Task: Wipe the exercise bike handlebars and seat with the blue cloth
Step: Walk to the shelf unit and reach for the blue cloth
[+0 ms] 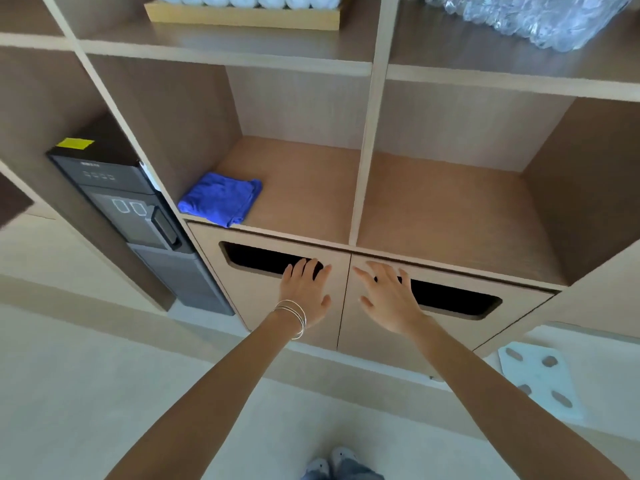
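A folded blue cloth (221, 198) lies at the front left corner of a wooden shelf compartment (304, 188). My left hand (305, 292) is stretched out below it, fingers spread, in front of the left cabinet door with its dark slot. My right hand (389, 296) is spread the same way in front of the right cabinet door. Neither hand holds anything, and both are below and to the right of the cloth. The exercise bike is not in view.
A black water dispenser (138, 216) stands in the bay left of the cloth. Rolled white towels on a wooden tray (242, 13) and wrapped water bottles (526, 19) sit on the upper shelf. A pale blue bathroom scale (540, 379) lies on the floor at right.
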The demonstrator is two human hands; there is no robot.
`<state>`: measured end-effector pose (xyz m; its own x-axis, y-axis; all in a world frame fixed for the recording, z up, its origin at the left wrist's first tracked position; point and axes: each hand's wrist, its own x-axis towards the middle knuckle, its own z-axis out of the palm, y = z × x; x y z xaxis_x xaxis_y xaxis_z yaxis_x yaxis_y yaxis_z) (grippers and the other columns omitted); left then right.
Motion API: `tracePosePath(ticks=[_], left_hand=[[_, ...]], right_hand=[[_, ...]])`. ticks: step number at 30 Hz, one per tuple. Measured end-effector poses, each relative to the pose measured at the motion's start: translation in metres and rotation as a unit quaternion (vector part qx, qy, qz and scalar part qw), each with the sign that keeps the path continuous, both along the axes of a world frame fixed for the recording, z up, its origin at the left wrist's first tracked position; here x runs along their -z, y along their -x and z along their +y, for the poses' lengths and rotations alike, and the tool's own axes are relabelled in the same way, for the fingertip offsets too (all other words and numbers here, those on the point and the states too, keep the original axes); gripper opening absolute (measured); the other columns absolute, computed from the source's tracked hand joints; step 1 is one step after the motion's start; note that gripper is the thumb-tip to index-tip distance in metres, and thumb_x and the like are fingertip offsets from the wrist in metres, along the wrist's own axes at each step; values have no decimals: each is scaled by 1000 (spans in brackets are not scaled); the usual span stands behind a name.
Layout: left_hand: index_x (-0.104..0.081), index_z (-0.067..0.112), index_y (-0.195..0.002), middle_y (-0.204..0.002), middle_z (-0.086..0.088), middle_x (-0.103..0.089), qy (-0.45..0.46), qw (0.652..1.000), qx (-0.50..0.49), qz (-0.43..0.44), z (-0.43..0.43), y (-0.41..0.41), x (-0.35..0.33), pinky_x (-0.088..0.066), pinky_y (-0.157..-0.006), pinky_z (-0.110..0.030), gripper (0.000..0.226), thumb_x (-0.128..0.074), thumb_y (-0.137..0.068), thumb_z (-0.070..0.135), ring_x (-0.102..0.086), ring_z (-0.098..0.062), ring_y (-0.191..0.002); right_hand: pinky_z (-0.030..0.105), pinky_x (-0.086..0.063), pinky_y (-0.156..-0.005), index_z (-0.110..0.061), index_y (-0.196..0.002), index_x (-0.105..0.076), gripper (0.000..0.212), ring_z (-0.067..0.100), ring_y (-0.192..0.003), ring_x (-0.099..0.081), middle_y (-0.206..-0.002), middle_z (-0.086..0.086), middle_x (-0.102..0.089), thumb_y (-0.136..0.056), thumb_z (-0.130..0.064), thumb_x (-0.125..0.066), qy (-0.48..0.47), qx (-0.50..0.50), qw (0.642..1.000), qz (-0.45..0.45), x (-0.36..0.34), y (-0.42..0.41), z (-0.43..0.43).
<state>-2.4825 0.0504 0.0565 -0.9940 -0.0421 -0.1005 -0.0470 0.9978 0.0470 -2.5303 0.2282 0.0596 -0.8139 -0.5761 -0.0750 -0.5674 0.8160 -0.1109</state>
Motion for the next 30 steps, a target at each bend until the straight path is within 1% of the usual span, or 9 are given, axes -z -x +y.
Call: tracePosePath(ticks=[4,6,8,10,14,19,24,27,30], left_hand=[[-18,23,-147,-156,-9,-20,-2,998,-67,-11,-27,3,2,-14,-119,-44,64,-44,-91,39,-15,-29,-144],[-16,23,-148,-156,-9,-18,-7,995,-98,-17,-41,-5,5,-15,-119,-44,65,-43,-91,40,-14,-29,-145],[-14,24,-148,-157,-9,-16,-4,992,-127,-23,-58,-14,9,-15,-119,-45,65,-42,-92,41,-13,-29,-145],[-15,25,-148,-157,-7,-16,-9,987,-157,-27,-77,-21,14,-13,-119,-46,64,-42,-92,42,-13,-29,-145],[-19,24,-147,-155,-7,-19,-4,981,-191,-30,-122,-22,22,-15,-118,-44,64,-43,-91,43,-15,-30,-144],[-17,25,-147,-155,-8,-20,-10,979,-202,-18,-178,3,24,-13,-117,-43,65,-44,-91,44,-16,-29,-143],[-19,24,-147,-155,-7,-20,-14,979,-205,-4,-235,31,19,-15,-117,-43,64,-44,-91,41,-17,-30,-143],[-20,23,-146,-154,-8,-20,-11,980,-197,1,-255,44,16,-16,-117,-43,62,-44,-91,40,-17,-30,-143],[-23,23,-145,-152,-8,-25,-12,979,-201,11,-267,53,18,-18,-115,-42,61,-45,-90,40,-21,-29,-141]], right_hand=[[51,-17,-112,-25,-146,-19,59,23,-138,-20,-151,6,-21,-94,-33,-45,-6,-66,998,10,3,22,-33],[51,-16,-112,-24,-146,-19,59,24,-139,-18,-152,6,-19,-94,-32,-45,-8,-99,995,-2,6,28,-54],[49,-16,-113,-24,-146,-20,58,24,-139,-18,-152,6,-20,-94,-32,-45,-5,-133,991,5,11,32,-78],[47,-16,-112,-23,-146,-22,57,22,-139,-20,-150,6,-23,-94,-32,-45,2,-159,987,7,14,37,-102],[48,-18,-112,-24,-145,-25,58,21,-136,-25,-147,4,-28,-92,-31,-47,9,-192,981,10,18,52,-151],[48,-22,-110,-25,-142,-29,56,22,-133,-30,-147,4,-29,-90,-30,-51,12,-190,982,6,20,78,-214],[44,-29,-104,-29,-140,-30,58,26,-128,-37,-146,5,-33,-88,-29,-55,36,-178,983,9,18,107,-269],[43,-29,-105,-27,-141,-31,56,26,-130,-36,-147,6,-30,-89,-32,-52,26,-176,984,6,22,120,-292],[41,-26,-107,-23,-144,-28,56,23,-136,-29,-150,8,-27,-93,-35,-48,20,-192,981,3,25,135,-311]])
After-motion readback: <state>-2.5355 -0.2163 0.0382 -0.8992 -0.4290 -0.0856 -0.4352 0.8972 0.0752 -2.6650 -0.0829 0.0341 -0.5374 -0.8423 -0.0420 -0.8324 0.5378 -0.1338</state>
